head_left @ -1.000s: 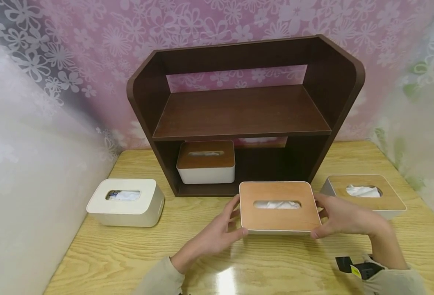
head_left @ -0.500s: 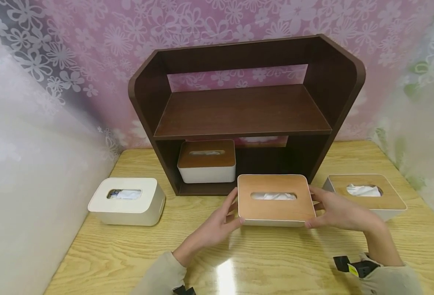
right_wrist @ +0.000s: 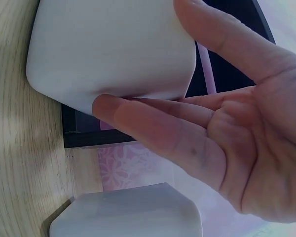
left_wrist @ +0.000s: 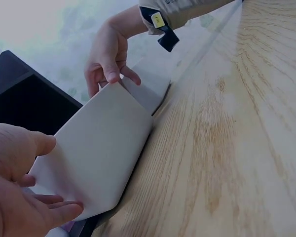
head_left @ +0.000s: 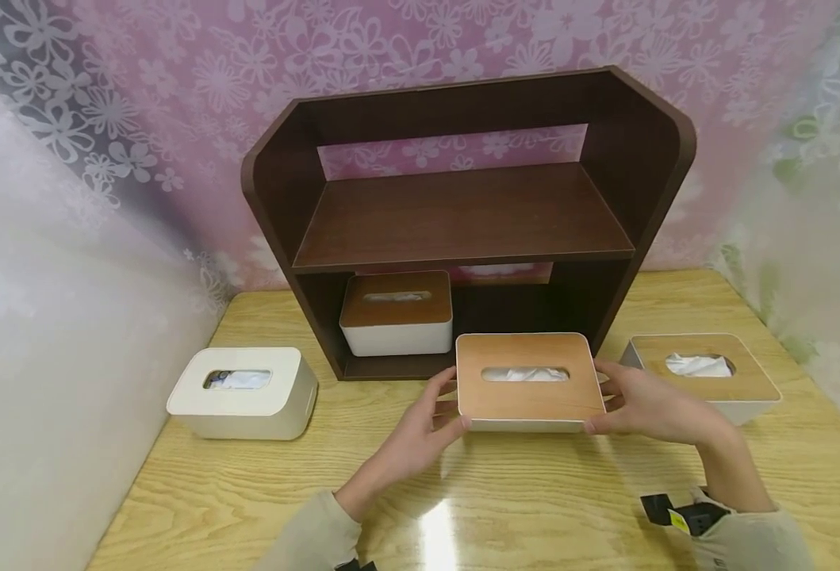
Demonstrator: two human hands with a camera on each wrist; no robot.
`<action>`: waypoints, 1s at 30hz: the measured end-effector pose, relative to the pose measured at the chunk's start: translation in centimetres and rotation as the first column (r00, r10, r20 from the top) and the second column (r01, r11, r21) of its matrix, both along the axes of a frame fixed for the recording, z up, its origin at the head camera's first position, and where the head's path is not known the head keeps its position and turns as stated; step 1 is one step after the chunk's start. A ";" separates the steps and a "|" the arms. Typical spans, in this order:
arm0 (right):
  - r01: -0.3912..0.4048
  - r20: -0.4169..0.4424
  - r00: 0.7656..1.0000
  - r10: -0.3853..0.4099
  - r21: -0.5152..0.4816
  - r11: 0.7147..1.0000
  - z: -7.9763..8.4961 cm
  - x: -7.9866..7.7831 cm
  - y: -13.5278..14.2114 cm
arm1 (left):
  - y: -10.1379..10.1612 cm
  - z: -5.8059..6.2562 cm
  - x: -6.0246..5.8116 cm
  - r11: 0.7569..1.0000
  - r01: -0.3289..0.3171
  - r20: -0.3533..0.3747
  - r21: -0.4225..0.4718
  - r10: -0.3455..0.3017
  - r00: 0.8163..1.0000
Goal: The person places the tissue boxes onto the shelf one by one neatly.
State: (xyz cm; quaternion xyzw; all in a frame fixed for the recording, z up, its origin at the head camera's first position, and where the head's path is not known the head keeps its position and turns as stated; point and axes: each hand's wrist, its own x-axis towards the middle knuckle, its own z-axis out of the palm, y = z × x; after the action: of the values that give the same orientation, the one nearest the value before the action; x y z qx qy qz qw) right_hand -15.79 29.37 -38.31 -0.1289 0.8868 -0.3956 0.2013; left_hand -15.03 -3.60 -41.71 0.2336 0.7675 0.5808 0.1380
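Observation:
A tissue box with a light wooden lid and white sides is between my hands, before the shelf's lower right opening. My left hand grips its left side, thumb at the near left corner. On the opposite side my right hand holds it, thumb at the near right corner and fingers along the end. The right wrist view shows those fingers against the white wall. White tissue shows in the lid's slot. Whether the box's base touches the table cannot be told.
A dark brown two-tier shelf stands at the back. In its lower left sits a brown-lidded tissue box. A cream tissue box lies at left, and another wooden-lidded one is close beyond my right hand.
Both hands have carried the tissue box away from me toward the shelf and slightly left, mostly in the first half second. The other boxes stay in place.

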 end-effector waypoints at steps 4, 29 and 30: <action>0.019 -0.015 1.000 -0.018 0.011 1.000 0.2 0.1 0.0 | 0.2 -1.4 -0.6 0.999 -0.041 0.005 0.016 0.041 0.999; 0.268 -0.233 0.936 -0.264 -0.016 0.963 0.0 -0.4 -0.7 | 2.1 1.5 -2.0 0.961 -0.274 -0.097 0.040 0.277 0.956; 0.280 -0.248 0.929 -0.274 -0.012 0.960 0.0 -0.4 -0.8 | 2.2 1.9 -1.8 0.960 -0.279 -0.095 0.036 0.281 0.955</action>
State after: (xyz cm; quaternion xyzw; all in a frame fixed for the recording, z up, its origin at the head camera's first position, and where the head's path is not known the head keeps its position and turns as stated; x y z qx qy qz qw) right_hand -16.21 28.61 -38.33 -0.0485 0.9189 -0.3901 0.0328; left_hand -16.82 -1.38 -39.80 0.1526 0.7924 0.5905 0.0136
